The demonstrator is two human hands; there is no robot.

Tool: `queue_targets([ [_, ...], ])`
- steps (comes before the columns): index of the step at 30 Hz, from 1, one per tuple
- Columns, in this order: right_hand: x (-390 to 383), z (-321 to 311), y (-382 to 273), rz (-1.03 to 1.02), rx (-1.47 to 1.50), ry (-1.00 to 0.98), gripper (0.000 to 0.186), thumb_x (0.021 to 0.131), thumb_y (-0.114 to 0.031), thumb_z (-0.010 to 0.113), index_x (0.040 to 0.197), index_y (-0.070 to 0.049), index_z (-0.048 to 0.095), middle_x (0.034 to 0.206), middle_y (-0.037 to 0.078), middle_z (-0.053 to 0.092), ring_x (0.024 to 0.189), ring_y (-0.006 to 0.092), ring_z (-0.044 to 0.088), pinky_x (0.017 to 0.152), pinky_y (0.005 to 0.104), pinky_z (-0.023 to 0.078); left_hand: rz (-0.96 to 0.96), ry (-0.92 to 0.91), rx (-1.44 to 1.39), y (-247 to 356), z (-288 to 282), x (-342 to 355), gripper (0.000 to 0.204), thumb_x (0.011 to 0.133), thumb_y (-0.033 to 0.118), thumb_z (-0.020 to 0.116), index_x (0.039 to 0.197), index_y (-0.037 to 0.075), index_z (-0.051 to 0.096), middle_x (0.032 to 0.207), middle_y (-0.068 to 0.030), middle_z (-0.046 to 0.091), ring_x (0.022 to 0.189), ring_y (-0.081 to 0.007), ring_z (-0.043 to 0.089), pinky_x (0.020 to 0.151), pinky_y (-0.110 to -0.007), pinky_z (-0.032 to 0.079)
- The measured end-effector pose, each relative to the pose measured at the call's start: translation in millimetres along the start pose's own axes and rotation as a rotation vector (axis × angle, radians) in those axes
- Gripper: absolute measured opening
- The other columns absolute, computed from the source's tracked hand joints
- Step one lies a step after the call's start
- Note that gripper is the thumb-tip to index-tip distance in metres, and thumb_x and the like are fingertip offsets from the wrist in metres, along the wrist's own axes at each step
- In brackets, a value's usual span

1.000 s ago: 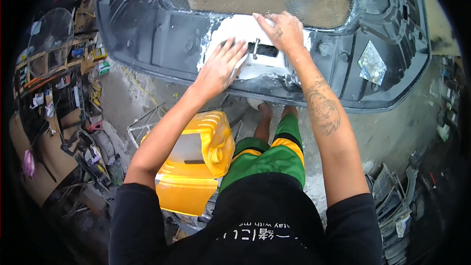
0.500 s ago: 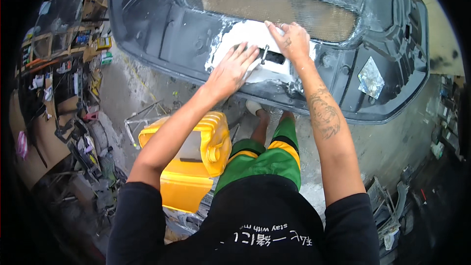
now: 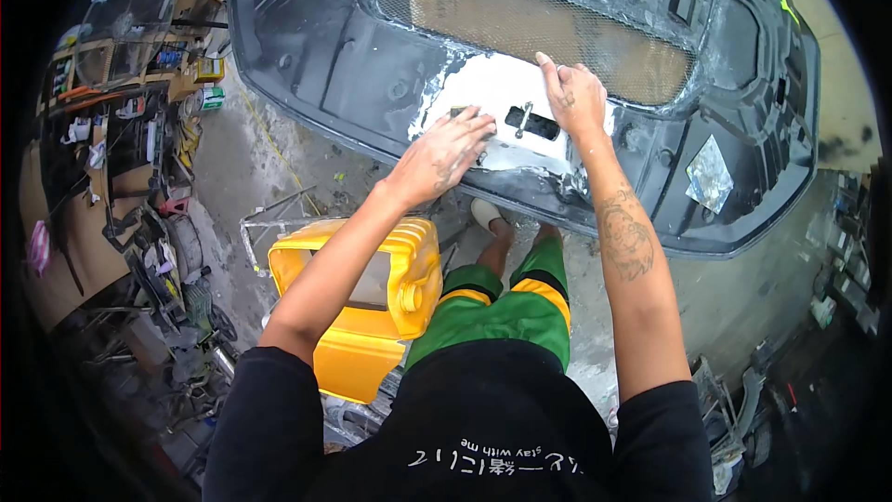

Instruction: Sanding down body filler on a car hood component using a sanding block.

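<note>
A large dark panel (image 3: 321,84), like the underside of a car hood, lies in front of me. White filler-like material (image 3: 488,82) covers a patch of it, around a rectangular opening (image 3: 544,125) crossed by a small metal loop (image 3: 524,121). My left hand (image 3: 444,154) lies with fingers stretched out on the patch, left of the opening. Whether something thin is under its palm is hidden. My right hand (image 3: 576,100) rests on the patch's right side below the mesh, thumb stretched away and fingers loosely extended, with nothing visible in it.
Brown-backed mesh (image 3: 539,23) fills the panel's upper cutout. A shiny diamond-shaped patch (image 3: 710,175) sits at its right. Beside my legs stands a cut yellow jerrycan (image 3: 409,270). A fan (image 3: 125,23) and cluttered tools line the left; scrap parts (image 3: 850,260) lie at right.
My left hand has slid left and toward me, away from the opening, which shows more fully. My right hand stays near the same spot on the panel. The whole view has shifted slightly.
</note>
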State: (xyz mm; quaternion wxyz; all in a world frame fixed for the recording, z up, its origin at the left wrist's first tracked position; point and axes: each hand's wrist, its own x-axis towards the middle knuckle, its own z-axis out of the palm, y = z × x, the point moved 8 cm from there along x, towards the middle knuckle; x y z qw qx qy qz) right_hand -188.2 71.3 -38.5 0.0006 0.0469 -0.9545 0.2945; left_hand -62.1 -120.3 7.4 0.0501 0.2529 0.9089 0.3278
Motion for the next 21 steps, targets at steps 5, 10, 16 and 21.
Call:
queue_targets([
  [5,4,6,-8,0.024,-0.002,0.002,0.065,0.101,-0.056,0.052,0.073,-0.002,0.076,0.078,0.028,0.069,0.082,0.0443,0.068,0.080,0.0528,0.053,0.130,0.129,0.028,-18,-11,43,0.043,0.097,0.006,0.065,0.140,0.004,0.059,0.147,-0.0121,0.059,0.143,-0.0343,0.048,0.114,-0.047,0.041],
  [10,-2,4,-6,-0.043,0.033,0.068,0.060,0.101,-0.051,0.057,0.070,-0.003,0.074,0.071,0.024,0.068,0.078,0.0433,0.067,0.074,0.0534,0.053,0.388,-0.081,0.042,-28,6,64,0.047,0.098,0.009,0.064,0.144,0.005,0.056,0.148,-0.0122,0.058,0.142,-0.0344,0.049,0.116,-0.047,0.040],
  [16,1,7,0,-0.034,-0.003,0.032,0.060,0.101,-0.050,0.057,0.069,-0.001,0.074,0.074,0.025,0.068,0.078,0.0420,0.068,0.075,0.0514,0.054,0.513,-0.240,0.152,-31,9,63,0.050,0.098,0.010,0.064,0.147,0.007,0.055,0.154,-0.0103,0.053,0.146,-0.0308,0.046,0.116,-0.048,0.040],
  [21,3,4,-5,-0.013,0.037,0.021,0.063,0.101,-0.052,0.056,0.068,-0.001,0.073,0.074,0.024,0.069,0.078,0.0418,0.067,0.075,0.0521,0.053,0.461,-0.252,0.124,-34,12,64,0.058,0.098,0.016,0.066,0.153,0.014,0.048,0.159,-0.0077,0.047,0.148,-0.0303,0.042,0.120,-0.050,0.034],
])
